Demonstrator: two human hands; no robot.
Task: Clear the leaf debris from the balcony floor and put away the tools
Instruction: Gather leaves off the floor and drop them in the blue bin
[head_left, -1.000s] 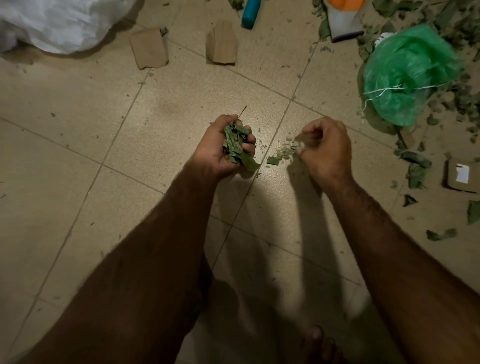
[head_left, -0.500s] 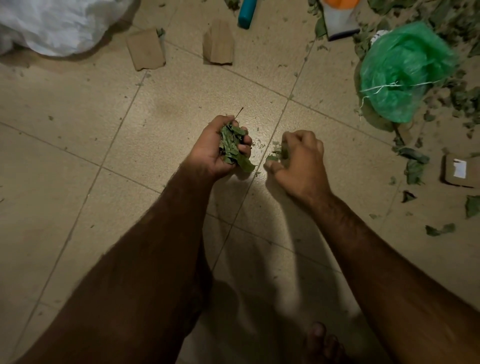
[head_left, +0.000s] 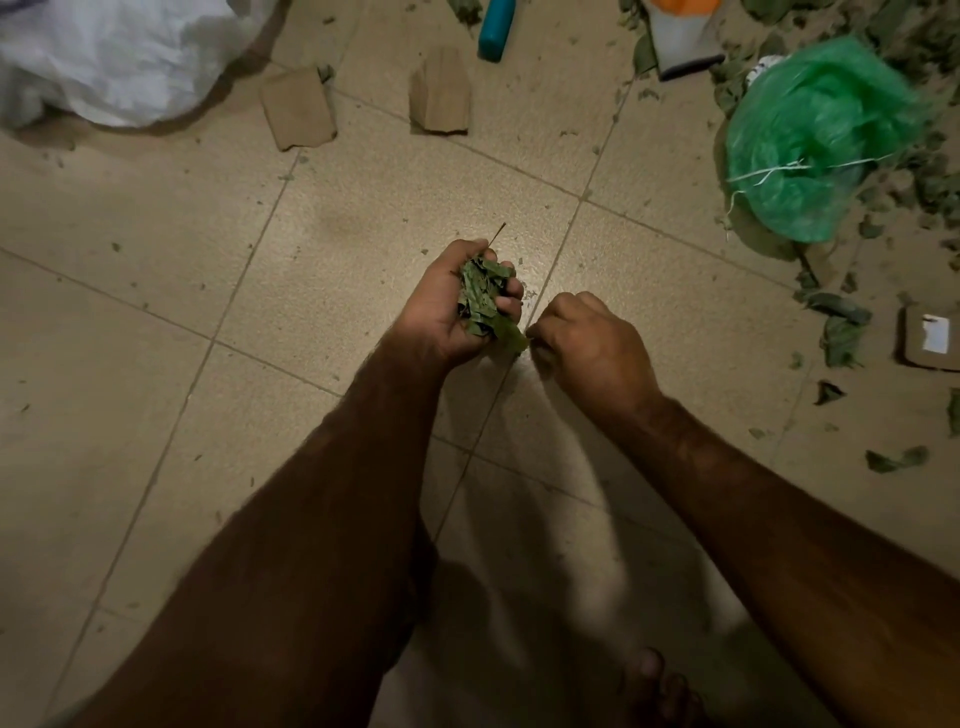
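A bunch of green leaf scraps (head_left: 485, 304) is held in the left hand (head_left: 447, 306) at frame centre, fingers curled round it, palm up; a thin stem sticks out of the top of the fist. The right hand (head_left: 592, 345) is seen just right of it, knuckles up, fingers drawn together and bent under, fingertips at the lowest leaf of the bunch. Whether anything is pinched by the right hand cannot be told. Both forearms are bare and come in from the bottom of the frame. Toes of a bare foot (head_left: 657, 686) are seen at the bottom edge, right of centre.

The tiled floor (head_left: 156, 364) is beige, mostly bare on the left, with small crumbs scattered. More leaf debris (head_left: 839, 332) is spread along the right side and upper right corner. A crumpled green mesh bag (head_left: 810, 135) with white string lies at upper right among the debris. A white sack (head_left: 114, 52) is seen at upper left. Two cardboard pieces (head_left: 298, 106) lie near it along the top, well apart from the hands. A teal handle (head_left: 496, 26) is cut off by the top edge at centre. An orange and white object (head_left: 683, 31), partly cut off, is seen right of it. A cardboard piece with a white label (head_left: 930, 338) lies at the right edge.
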